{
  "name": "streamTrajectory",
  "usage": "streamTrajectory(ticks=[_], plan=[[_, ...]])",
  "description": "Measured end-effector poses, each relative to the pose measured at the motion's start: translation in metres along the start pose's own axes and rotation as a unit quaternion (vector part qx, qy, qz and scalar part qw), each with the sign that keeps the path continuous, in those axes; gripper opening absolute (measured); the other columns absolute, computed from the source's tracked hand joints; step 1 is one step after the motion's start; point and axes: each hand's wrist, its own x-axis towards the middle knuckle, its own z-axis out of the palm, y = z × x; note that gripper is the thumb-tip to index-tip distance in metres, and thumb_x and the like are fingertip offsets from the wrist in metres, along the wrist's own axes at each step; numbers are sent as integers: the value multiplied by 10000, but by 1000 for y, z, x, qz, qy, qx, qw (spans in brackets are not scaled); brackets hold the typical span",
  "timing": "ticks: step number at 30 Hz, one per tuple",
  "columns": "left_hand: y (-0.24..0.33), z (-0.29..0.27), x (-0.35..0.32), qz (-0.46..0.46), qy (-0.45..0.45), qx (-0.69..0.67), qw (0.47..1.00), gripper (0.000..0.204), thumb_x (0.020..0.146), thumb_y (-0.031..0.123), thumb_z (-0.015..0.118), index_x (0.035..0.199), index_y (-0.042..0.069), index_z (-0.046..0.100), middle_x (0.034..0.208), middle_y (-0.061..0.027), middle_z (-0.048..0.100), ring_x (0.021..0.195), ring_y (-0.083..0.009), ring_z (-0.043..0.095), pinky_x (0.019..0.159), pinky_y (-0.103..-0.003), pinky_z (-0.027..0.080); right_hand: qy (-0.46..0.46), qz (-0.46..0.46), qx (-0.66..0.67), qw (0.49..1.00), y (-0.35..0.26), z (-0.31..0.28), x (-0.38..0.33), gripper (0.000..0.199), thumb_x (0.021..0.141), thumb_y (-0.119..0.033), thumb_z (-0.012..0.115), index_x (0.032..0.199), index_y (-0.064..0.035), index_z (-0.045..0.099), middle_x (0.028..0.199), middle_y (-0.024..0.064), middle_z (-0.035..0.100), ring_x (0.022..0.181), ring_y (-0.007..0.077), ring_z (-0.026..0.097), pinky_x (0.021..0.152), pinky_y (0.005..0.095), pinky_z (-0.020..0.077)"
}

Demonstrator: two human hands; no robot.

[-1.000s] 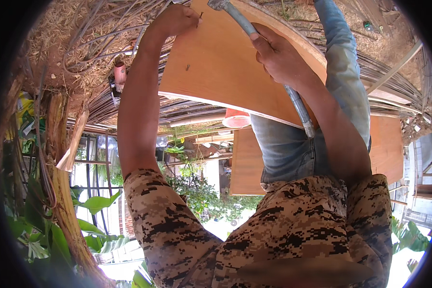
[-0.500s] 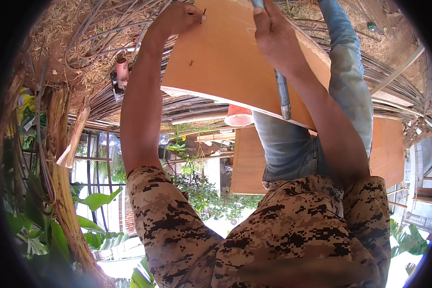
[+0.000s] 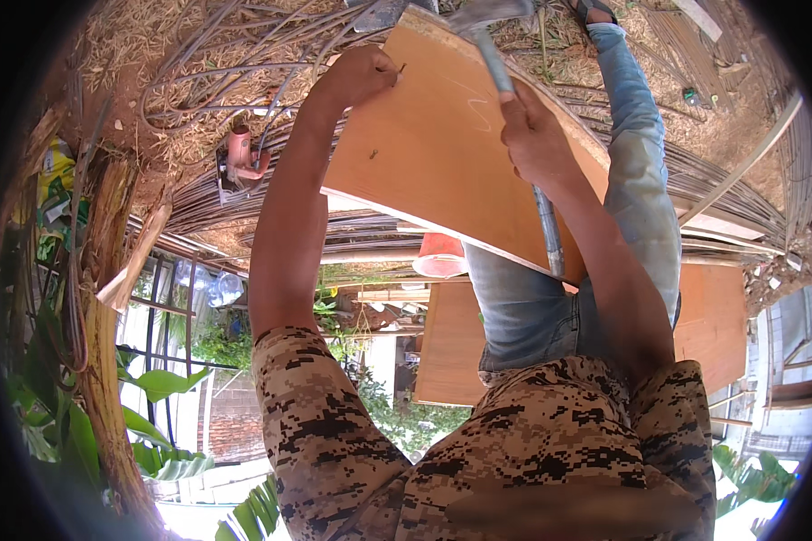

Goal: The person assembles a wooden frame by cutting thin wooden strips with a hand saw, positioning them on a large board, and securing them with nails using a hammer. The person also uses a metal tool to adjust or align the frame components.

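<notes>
The left hand is pinching a small nail upright against the orange plywood board, its fingers closed on it to steady it for a blow. The right hand is gripping the hammer by its metal handle, fingers wrapped shut, with the head raised near the board's top edge. A second nail is sitting lower in the board.

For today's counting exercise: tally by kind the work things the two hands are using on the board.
Plywood board: 1
Hammer: 1, in the right hand
Nails: 2, one pinched by the left hand, one in the board
Total: 4
</notes>
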Motion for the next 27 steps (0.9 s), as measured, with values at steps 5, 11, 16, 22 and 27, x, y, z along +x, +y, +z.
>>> streamTrajectory(ticks=[5,11,16,22,27], plan=[[-4,16,-51,41,320,-540,777,399,992,369,607,1139,11,700,967,-94,725,892,-181,670,785,-321,520,-49,199,130,970,15,-53,-29,262,1021,-407,542,1136,-173,521,670,-26,438,468,47,374,404,237,308],[0,108,-136,-39,515,-719,466,524,1056,420,503,1235,-51,645,1215,-163,689,1091,-263,671,950,-385,513,-106,236,62,964,48,-24,-72,206,993,-352,528,1045,-158,483,665,-46,388,468,43,320,393,235,264],[58,174,-157,-55,389,-841,372,742,1038,507,515,1399,-139,457,1220,-231,623,1126,-277,640,982,-393,508,-91,175,-29,980,49,6,-94,252,982,-297,506,1127,-95,540,623,-46,360,470,63,328,392,243,265],[82,158,-166,-61,387,-843,368,702,1057,541,459,1247,-129,548,1077,-150,572,1044,-287,658,882,-382,517,-44,76,-126,988,56,13,-109,403,1047,-486,498,1139,-94,523,632,-38,404,480,60,395,393,255,332],[129,137,-175,-118,590,-691,402,837,1025,605,479,1318,-179,463,1236,-277,541,1204,-387,530,994,-464,435,-59,77,-75,992,55,23,-107,306,1051,-324,463,1193,-57,508,642,0,460,464,86,427,396,284,355]])
